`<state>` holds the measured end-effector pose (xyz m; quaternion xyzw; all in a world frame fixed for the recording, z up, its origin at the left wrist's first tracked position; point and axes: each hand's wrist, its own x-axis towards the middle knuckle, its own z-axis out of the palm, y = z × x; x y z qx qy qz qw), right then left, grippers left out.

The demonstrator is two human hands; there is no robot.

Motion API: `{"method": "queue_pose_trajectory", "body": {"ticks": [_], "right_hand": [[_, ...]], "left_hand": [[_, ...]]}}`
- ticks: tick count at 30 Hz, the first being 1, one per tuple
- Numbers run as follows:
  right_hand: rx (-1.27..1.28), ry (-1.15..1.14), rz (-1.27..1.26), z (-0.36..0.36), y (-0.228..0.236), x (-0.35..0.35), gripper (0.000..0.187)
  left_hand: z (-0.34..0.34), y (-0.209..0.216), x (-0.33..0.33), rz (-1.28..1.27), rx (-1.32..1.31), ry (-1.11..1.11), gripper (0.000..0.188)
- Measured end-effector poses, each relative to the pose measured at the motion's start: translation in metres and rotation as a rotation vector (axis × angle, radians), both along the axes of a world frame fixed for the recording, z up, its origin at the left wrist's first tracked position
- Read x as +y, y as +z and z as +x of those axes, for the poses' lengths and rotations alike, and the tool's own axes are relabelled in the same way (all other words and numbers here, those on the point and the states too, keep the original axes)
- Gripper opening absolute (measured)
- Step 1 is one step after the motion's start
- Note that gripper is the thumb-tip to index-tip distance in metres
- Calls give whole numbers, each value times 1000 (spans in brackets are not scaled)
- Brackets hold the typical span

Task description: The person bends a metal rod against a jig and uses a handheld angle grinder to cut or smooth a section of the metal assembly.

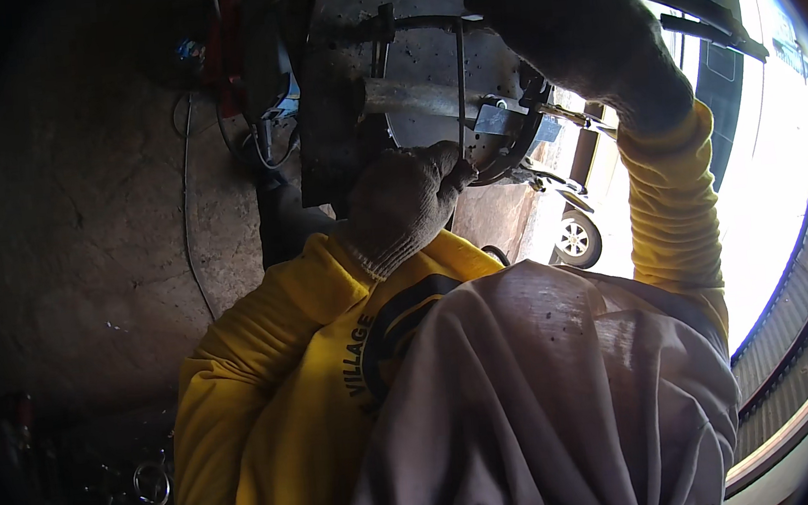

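Observation:
My left hand [402,198], in a grey knit glove, is closed around the lower end of a thin, straight metal rod [461,87]. The rod stands up the picture across a dark metal worktop [338,77]. My right hand [586,34], in a dark-looking glove, is curled near the rod's upper end, where a bar [424,23] runs sideways toward its fingers. Shadow hides what those fingers grip. Between the hands lie a grey pipe [411,95] and a small flat metal plate [496,120], beside a dark curved rim [521,144].
Locking-plier-like tools [583,120] jut from the worktop's right side. A red metal frame [228,72] and blue clamp-like piece [288,100] sit left. A cable [187,194] trails along the floor. Metal rings [152,486] lie lower left; a vehicle wheel [577,239] shows at right.

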<state>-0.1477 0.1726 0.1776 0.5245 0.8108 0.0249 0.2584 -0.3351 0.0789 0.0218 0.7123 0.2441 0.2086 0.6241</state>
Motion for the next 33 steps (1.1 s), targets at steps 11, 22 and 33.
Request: {"method": "queue_pose_trajectory", "body": {"ticks": [11,22,33], "right_hand": [[93,176,24,-3,-2,3,9],[348,-189,518,31,58,-36,11],[754,-754,738,147,17,-250,24]], "left_hand": [[-2,3,3,-14,-58,10,14],[-2,-3,1,-64,-57,-25,15],[1,19,10,-156,93,-137,24]]}}
